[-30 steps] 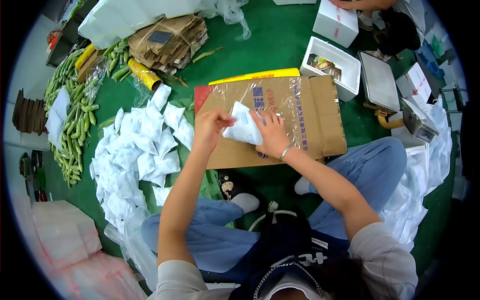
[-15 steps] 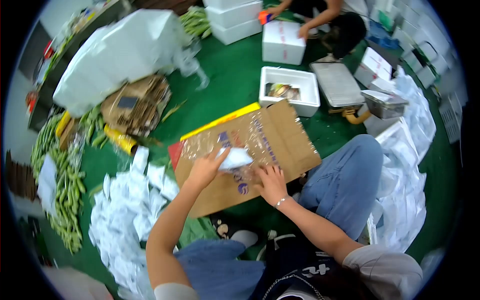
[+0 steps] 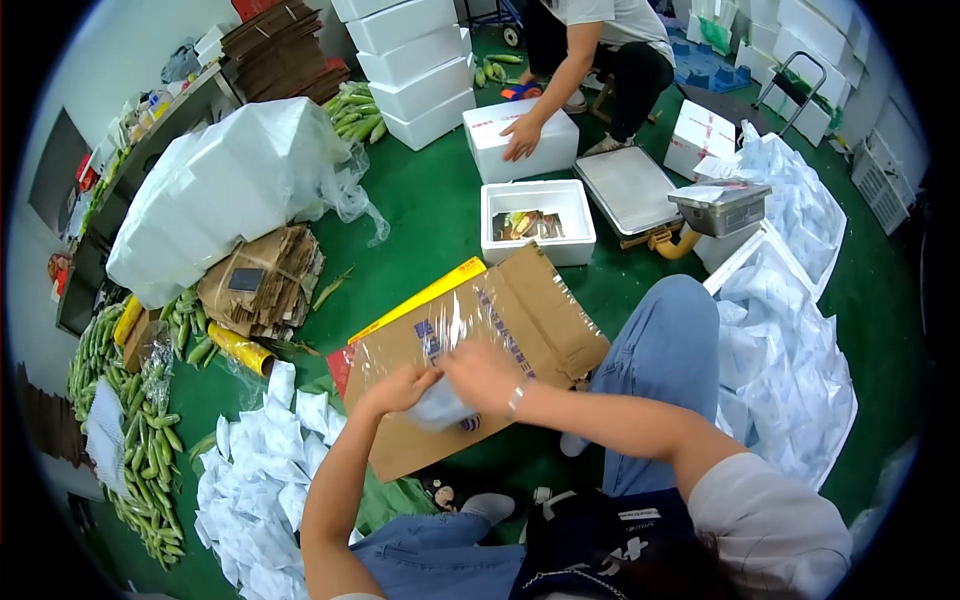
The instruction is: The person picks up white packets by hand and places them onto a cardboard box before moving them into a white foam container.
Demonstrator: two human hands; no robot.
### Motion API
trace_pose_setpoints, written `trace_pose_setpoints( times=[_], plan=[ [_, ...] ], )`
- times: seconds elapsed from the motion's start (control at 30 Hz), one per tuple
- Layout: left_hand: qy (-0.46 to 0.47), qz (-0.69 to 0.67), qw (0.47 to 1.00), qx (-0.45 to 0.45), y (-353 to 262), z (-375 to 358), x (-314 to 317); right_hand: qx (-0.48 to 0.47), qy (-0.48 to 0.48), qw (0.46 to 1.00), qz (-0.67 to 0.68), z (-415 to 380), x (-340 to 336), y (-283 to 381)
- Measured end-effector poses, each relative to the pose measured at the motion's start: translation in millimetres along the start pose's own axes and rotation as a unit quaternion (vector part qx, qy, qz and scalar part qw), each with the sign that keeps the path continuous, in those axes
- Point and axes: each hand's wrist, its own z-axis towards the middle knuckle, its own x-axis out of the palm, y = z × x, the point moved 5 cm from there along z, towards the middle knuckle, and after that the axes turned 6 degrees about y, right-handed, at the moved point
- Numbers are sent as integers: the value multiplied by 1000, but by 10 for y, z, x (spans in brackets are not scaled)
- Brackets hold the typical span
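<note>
A small white packet [image 3: 440,405], blurred, hangs under my two hands above a flat brown cardboard sheet [image 3: 400,447] with clear plastic film on it. My left hand [image 3: 402,388] is closed at the packet's upper left edge, fingertips pinched. Close beside it, my right hand [image 3: 482,375], smeared by motion, is at the packet's upper right; its fingers are not clear. A yellow strip [image 3: 415,300] lies along the sheet's far edge. White packets [image 3: 250,480] are heaped at the left of my legs, and more white packets [image 3: 775,370] fill a container at the right.
An open foam box [image 3: 540,252] holds small packs beyond the cardboard. Beside it is a metal scale [image 3: 627,190]. A crouching co-worker [image 3: 610,40] touches a closed foam box [image 3: 520,140]. Green corn cobs [image 3: 150,450] and folded cardboard [image 3: 265,285] lie at the left.
My hands have come together and the packet has moved down and left with them. The view has shifted. The co-worker's box now appears turned and lower in view.
</note>
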Motion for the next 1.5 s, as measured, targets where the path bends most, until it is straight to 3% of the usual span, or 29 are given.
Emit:
trace_pose_setpoints(
  times=[0.03, 0.07, 0.13, 0.2, 0.27, 0.33, 0.37, 0.4, 0.43, 0.47, 0.53, 0.6, 0.67, 0.77, 0.87, 0.93, 0.97, 1.0, 1.03, 1.07, 1.1, 1.13, 1.17, 1.23, 1.3, 1.37, 1.43, 1.47, 1.5],
  plan=[
    [87, -38, 995, -43, 59, -25, 94, -68, -51, 996, -19, -210, 159, 16],
    [88, -36, 995, -42, 163, 20, 221, -133, -101, 985, -36, -419, 307, 26],
    [186, -341, 911, -138, 506, 118, 712, -133, 0, 983, -129, -693, 465, 64],
    [195, -319, 918, -132, 349, 121, 869, -140, -75, 982, -106, -692, 760, -73],
    [201, -170, 954, -144, 330, 170, 853, -103, 107, 988, -47, -580, 917, -173],
    [212, -86, 965, -127, 186, 122, 685, -109, 36, 993, -10, -438, 781, -233],
    [11, 90, 994, -67, 94, 87, 470, -61, 151, 986, 28, -278, 713, -272],
    [-191, 257, 947, -4, -81, -59, 296, -12, 264, 962, 66, -158, 690, -303],
    [-252, 276, 927, 42, -260, -175, 201, -29, 287, 952, 98, 38, 763, -397],
    [-252, 276, 927, 42, -394, -266, 202, 4, 422, 883, 204, 221, 833, -572],
    [-171, 155, 973, 14, -550, -312, 315, 76, 515, 781, 345, 480, 827, -789],
    [-238, 250, 938, 34, -546, -271, 281, 49, 476, 779, 406, 747, 937, -839],
    [-186, 240, 950, -67, -249, -6, 284, 28, 437, 769, 466, 927, 984, -828],
    [-207, 208, 955, -34, -109, 239, 259, -15, 336, 798, 501, 1145, 1119, -816],
    [-228, 155, 961, -8, 67, 345, 237, 5, 358, 813, 459, 1198, 1294, -846],
    [-108, 47, 989, -86, 228, 426, 361, 0, 373, 809, 454, 1132, 1319, -842],
    [-60, -69, 994, -55, 374, 505, 523, -24, 358, 811, 463, 1097, 1439, -827],
    [-60, -68, 994, -56, 341, 430, 666, -50, 344, 813, 467, 1050, 1391, -776],
    [-20, -350, 929, -121, 327, 379, 954, -42, 396, 830, 391, 966, 1395, -759],
    [22, -601, 780, -175, 218, 301, 1268, -137, 283, 867, 387, 921, 1480, -751],
    [68, -685, 698, -197, 2, 123, 1458, -137, 276, 867, 391, 866, 1550, -741],
    [166, -679, 687, -197, 75, -45, 1804, -138, 270, 867, 396, 829, 1569, -723],
    [271, -639, 701, -162, -52, -231, 2135, -68, 256, 864, 428, 720, 1460, -698],
    [418, -510, 747, -82, -411, -568, 2710, -76, 228, 877, 415, 761, 1512, -692],
    [456, -425, 781, -36, -623, -757, 3054, -84, 205, 891, 397, 688, 1419, -609],
    [430, -442, 787, -28, -629, -831, 3155, -17, 176, 961, 210, 496, 1116, -480],
    [369, -589, 718, -17, -423, -826, 3053, 44, 162, 979, 117, 97, 532, -260],
    [330, -701, 632, 19, -297, -773, 2952, 40, 166, 979, 116, -59, 630, -259],
    [294, -787, 538, 73, -178, -689, 2755, -45, 101, 922, 372, -229, 696, -162]
  ],
)
